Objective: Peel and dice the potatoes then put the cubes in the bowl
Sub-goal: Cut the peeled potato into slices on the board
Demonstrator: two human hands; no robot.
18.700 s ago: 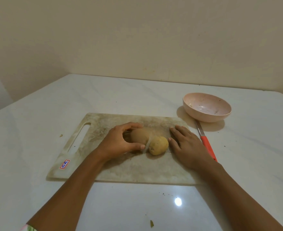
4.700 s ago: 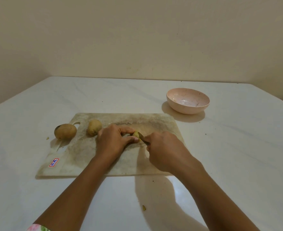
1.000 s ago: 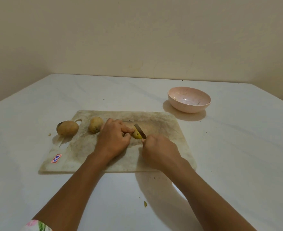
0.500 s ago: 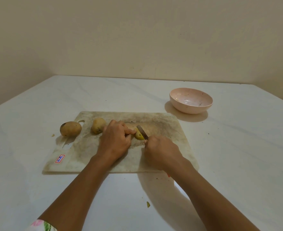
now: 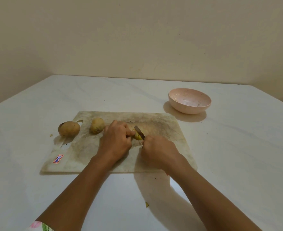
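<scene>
Cutting is under way on a small yellow potato piece (image 5: pixel 138 136), which lies near the middle of the cutting board (image 5: pixel 162 129). The left hand (image 5: pixel 115 141) holds it from its 9 o'clock side, the fingers (image 5: pixel 131 133) curled and pinching it. The right hand (image 5: pixel 157 150), at 5 o'clock of the piece, is clenched around the handle of the knife (image 5: pixel 139 131). The handle itself is hidden, and the blade stands on the piece.

At 9 o'clock of the left hand one potato (image 5: pixel 97 125) rests on the board. A second potato (image 5: pixel 69 128) lies further at 9 o'clock, by the board's handle hole. Both seem to have their skin on.

The pink bowl (image 5: pixel 189 100) stands on the tabletop (image 5: pixel 237 147) at 2 o'clock of the board, apart from it, and I see no cubes inside. I judge the task to be early: one potato is partly cut, two wait for peeling and dicing, and nothing is in the bowl yet.
</scene>
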